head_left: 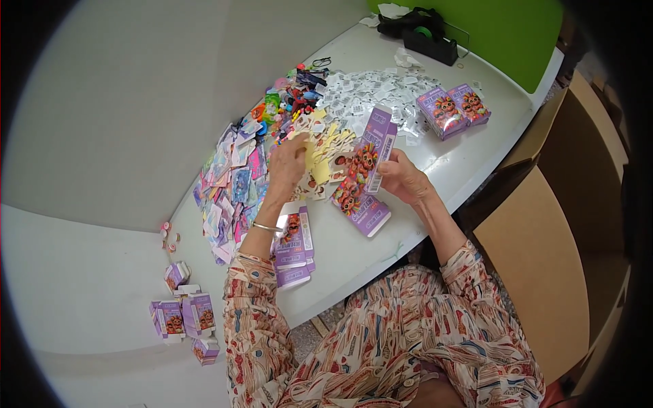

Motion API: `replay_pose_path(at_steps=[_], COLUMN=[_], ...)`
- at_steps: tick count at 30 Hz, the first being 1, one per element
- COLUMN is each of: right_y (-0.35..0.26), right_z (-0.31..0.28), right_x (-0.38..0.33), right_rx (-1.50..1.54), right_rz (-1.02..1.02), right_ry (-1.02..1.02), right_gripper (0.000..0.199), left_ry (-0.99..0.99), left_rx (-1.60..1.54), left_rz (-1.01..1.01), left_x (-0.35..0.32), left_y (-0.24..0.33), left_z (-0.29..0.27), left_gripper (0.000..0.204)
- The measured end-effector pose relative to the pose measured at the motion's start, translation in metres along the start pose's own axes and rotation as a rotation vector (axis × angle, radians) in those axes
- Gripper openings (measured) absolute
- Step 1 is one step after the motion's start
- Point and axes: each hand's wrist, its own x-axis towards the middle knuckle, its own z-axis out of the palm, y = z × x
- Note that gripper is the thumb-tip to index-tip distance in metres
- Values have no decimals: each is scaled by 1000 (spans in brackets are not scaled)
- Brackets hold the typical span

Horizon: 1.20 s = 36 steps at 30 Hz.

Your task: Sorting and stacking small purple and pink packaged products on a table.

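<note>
Right hand [403, 178] pinches the long edge of a flattened purple cardboard box [364, 173], glossy with orange cartoon figures, lying slantwise mid-tabletop [354, 262] toward the near edge. Left hand [289, 160], a thin metal bangle [266, 228] at the wrist, reaches into a loose heap of yellow and cream die-cut paper shapes [326, 146]; fingers curled, grip unclear. Hands apart. Under the left forearm, a stack of flat purple blanks [294, 248]. Along the left edge, a glossy sticker spread [231, 183]. Far side: white paper slips [374, 92], two folded purple boxes [452, 107], black tape dispenser [425, 34] at the far corner.
</note>
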Motion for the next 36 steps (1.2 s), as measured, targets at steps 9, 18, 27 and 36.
replay_pose_path(at_steps=[9, 18, 27, 36], right_y=[-2, 4, 0, 9], right_z=[-13, -20, -7, -17], right_x=[-2, -7, -11, -41], right_rx=[38, -98, -585, -1651], right_rz=[-53, -6, 0, -303], right_ry=[79, 91, 199, 568], right_gripper=[51, 52, 72, 86], left_ry=[-174, -90, 290, 198], left_rx=[-467, -898, 60, -417], left_rz=[-173, -296, 170, 119], left_x=[0, 11, 17, 12], left_y=[71, 78, 16, 118], left_z=[7, 20, 14, 8], left_gripper=[23, 13, 18, 15])
